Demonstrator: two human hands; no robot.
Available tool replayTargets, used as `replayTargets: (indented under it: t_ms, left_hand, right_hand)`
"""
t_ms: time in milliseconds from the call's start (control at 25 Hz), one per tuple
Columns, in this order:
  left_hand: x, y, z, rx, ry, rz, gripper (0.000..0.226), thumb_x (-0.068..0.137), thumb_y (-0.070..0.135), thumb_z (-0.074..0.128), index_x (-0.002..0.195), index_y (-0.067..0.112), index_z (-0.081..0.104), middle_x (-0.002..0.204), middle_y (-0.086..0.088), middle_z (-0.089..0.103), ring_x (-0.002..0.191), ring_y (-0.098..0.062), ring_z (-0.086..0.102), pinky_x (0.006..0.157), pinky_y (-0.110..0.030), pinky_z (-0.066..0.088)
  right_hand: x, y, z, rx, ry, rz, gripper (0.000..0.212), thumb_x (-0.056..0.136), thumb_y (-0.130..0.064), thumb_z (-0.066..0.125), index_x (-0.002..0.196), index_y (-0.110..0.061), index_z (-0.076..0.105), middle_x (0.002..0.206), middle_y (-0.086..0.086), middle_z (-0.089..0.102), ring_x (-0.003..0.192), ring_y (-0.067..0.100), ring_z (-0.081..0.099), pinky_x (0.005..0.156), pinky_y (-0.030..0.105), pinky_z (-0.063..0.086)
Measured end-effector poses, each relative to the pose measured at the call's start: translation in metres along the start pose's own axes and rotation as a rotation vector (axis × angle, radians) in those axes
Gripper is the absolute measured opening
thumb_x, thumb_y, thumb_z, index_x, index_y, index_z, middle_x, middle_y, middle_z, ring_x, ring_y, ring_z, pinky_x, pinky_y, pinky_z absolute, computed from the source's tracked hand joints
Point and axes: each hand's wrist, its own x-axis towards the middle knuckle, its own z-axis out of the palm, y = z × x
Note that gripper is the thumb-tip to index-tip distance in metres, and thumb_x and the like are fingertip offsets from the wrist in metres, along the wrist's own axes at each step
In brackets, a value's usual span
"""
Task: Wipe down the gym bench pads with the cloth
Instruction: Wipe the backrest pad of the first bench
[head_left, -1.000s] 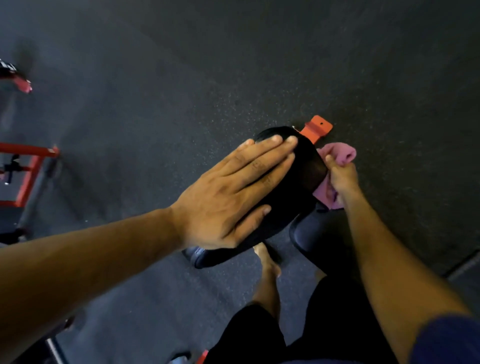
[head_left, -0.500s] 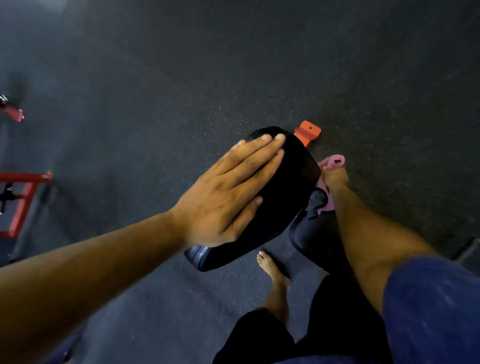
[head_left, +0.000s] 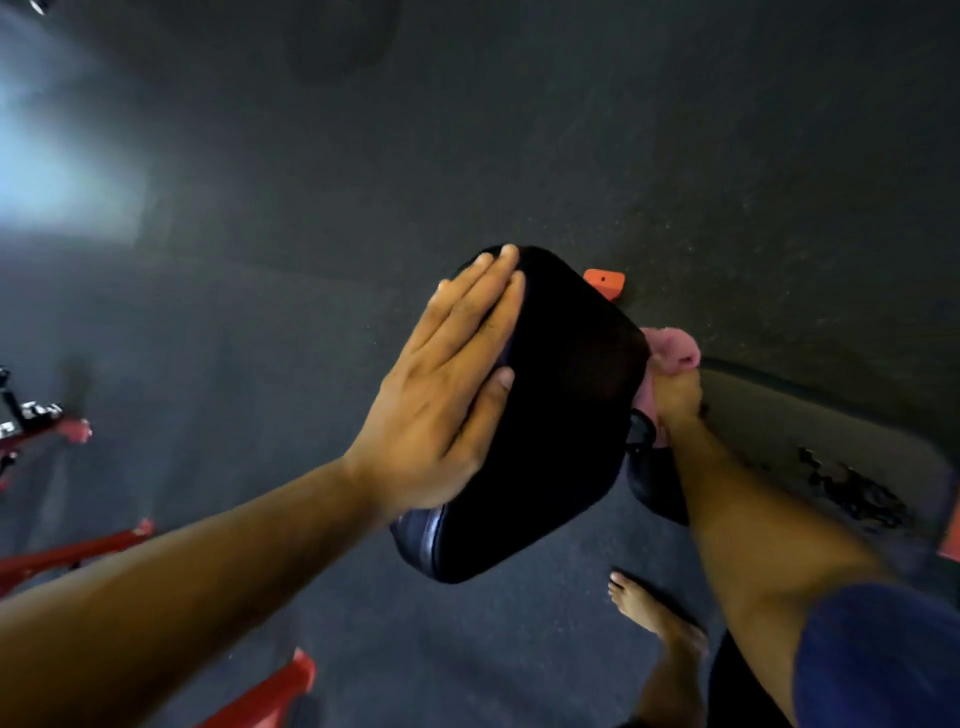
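Dark speckled rubber flooring (head_left: 675, 156) fills nearly everything I can see from up here, with a pale glare washing in at the far left and bits of red frame (head_left: 62, 556) poking in along the lower left edge. Over that floor sits the big black bench pad (head_left: 561, 415), tilted, its glossy lower corner nearest me. A second, smaller dark pad (head_left: 652, 483) shows just under its right edge, mostly hidden by my forearm.

My left hand (head_left: 447, 400) lies flat on the pad's left side, fingers straight and together, reaching to the top corner; it grips nothing, it only braces. My right hand (head_left: 675, 389) is at the pad's right edge, fingers curled round the pink cloth (head_left: 672, 348), which bunches up above the knuckles and touches the pad's side. How much cloth lies between hand and pad I cannot quite make out, as that edge is dark and blurred.

I judge the step in hand to be wiping the right flank of the big pad while the other palm steadies it. The top face looks uniformly dark, so I cannot say whether it has been done. The next move, as I see it, calls for firm pressure with the cloth along that edge, then on to the lower pad.

An orange bracket (head_left: 605, 283) peeks out beyond the top corner, and a bare foot (head_left: 654, 613) stands below.
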Motion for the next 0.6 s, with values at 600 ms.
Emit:
replayTargets:
  t_ms: [600]
  left_hand:
    - [-0.006, -0.007, 0.008, 0.018, 0.021, 0.048, 0.057, 0.108, 0.015, 0.046, 0.160, -0.002, 0.029, 0.170, -0.016, 0.022, 0.160, -0.027, 0.014, 0.130, -0.051, 0.014]
  right_hand:
    - [0.024, 0.040, -0.014, -0.456, 0.167, 0.003, 0.035, 0.098, -0.030, 0.053, 0.130, -0.017, 0.052, 0.128, 0.028, 0.057, 0.117, 0.047, 0.057, 0.097, 0.051, 0.047]
